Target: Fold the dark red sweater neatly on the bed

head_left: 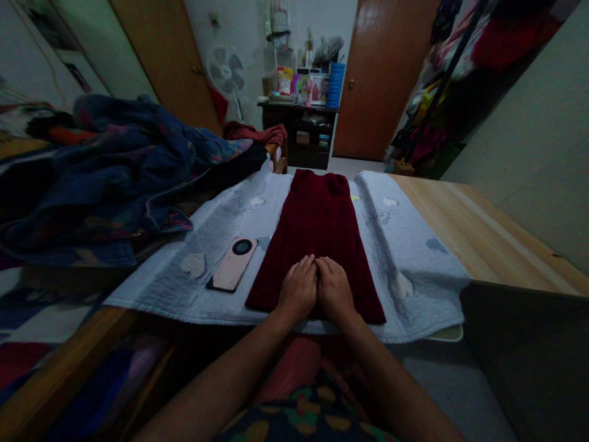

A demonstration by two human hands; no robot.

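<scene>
A dark red piece of cloth (317, 215), folded into a long flat shape, lies in front of me on a light quilted cover (414, 239). My left hand (298, 285) rests palm down on its near part, fingers stretched forward. Beside it, my right hand (335, 287) lies flat on the same cloth, and the two hands touch along their inner edges. Neither hand grips anything. To the left of the cloth is a pink phone (234, 264) with a round black camera, lying back side up on the cover.
A heap of denim clothing (124, 166) lies at the left. A wooden board (497, 227) runs along the right. At the back stand a dark cabinet (294, 141) with various items, a fan (227, 70) and a brown door (377, 80). Clothes hang at the upper right.
</scene>
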